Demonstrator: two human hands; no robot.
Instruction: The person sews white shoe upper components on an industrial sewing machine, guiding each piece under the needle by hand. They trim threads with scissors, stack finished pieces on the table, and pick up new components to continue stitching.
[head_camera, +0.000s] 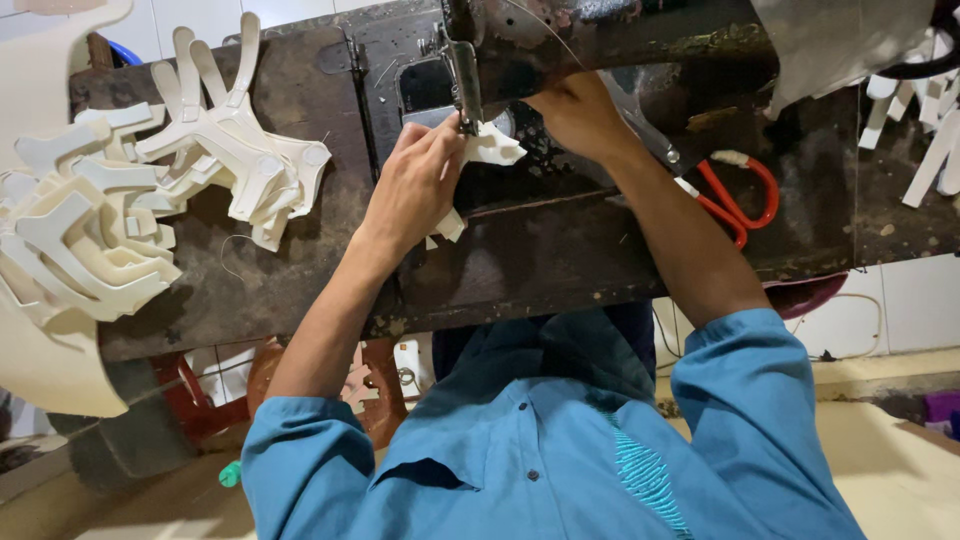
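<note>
A small white cut piece (492, 150) of stiff material lies under the needle and presser foot (465, 92) of a dark, worn sewing machine (600, 40). My left hand (415, 185) pinches the piece just left of the needle, and another bit of white (448, 226) shows below my palm. My right hand (575, 115) reaches in from the right under the machine's arm. Its curled fingers are on the piece's right end and are partly hidden by the machine. Both sleeves are blue.
Piles of white cut pieces lie on the dark table (560, 260), one at the upper left (235, 150) and one at the far left (80, 240). Red-handled scissors (738, 200) lie right of my right forearm. More white strips (930, 130) sit at the right edge.
</note>
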